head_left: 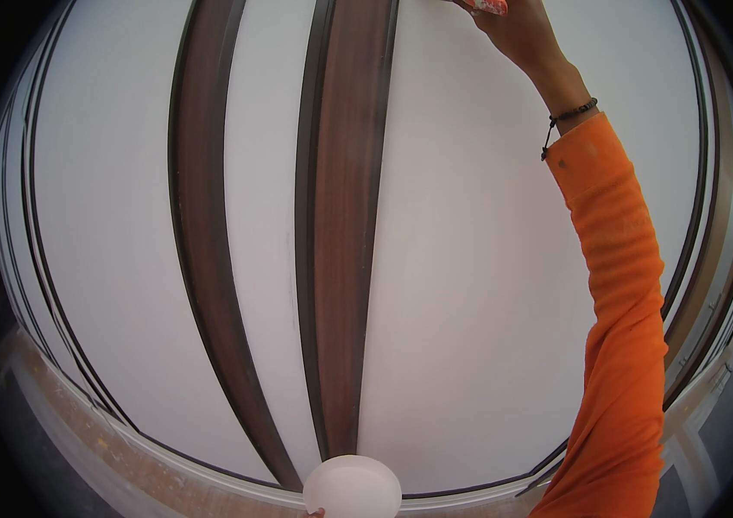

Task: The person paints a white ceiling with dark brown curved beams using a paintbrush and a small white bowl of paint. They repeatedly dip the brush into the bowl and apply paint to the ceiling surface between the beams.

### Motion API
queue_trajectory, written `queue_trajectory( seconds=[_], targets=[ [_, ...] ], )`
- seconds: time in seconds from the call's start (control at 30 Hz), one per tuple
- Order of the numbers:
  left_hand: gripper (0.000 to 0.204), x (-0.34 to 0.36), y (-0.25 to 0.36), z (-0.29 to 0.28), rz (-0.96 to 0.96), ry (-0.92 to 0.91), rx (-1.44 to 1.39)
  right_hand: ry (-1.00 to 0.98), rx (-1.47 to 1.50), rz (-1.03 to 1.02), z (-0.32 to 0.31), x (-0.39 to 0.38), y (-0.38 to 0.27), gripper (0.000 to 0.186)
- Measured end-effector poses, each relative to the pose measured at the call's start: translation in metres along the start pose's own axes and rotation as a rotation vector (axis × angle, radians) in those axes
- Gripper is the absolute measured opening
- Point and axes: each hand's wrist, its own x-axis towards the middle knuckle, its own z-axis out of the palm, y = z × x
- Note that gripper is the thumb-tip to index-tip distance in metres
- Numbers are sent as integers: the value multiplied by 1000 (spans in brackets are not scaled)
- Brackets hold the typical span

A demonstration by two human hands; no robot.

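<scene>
My right arm, in an orange sleeve, reaches up along a white wall panel. At the upper edge my right hand (518,34) is closed round a red-orange and white object (489,6); most of it is out of the picture, so its kind does not show. A dark beaded bracelet (575,110) circles that wrist. Down at the lower edge, a round white dish-like thing (353,483) appears in front of the wall's foot. Only a fingertip of my left hand (317,514) shows, gripping the dish's near left rim; the rest is cut off.
Two dark brown vertical strips (347,198) with black edges divide the white wall (470,302). Black trim lines (701,155) run down both sides. Along the wall's base lies a dusty brown floor strip (116,453), with grey flooring (30,414) beyond.
</scene>
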Motion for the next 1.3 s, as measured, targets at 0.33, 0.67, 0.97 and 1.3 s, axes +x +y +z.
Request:
queue_trajectory(
  seconds=[0.33, 0.67, 0.97, 1.3],
  targets=[
    [62, -12, 25, 17, 26, -58, 76, -62, 11, -108, 6, -19, -20, 17],
    [64, -20, 34, 21, -72, 6, 74, -176, 97, -27, 6, -32, -48, 17],
    [71, -38, 48, 35, -15, -77, 112, -139, -76, -119, 16, -59, -61, 23],
    [72, -45, 51, 36, -5, -82, 97, -248, -45, -87, 8, -92, -110, 31]
  ],
)
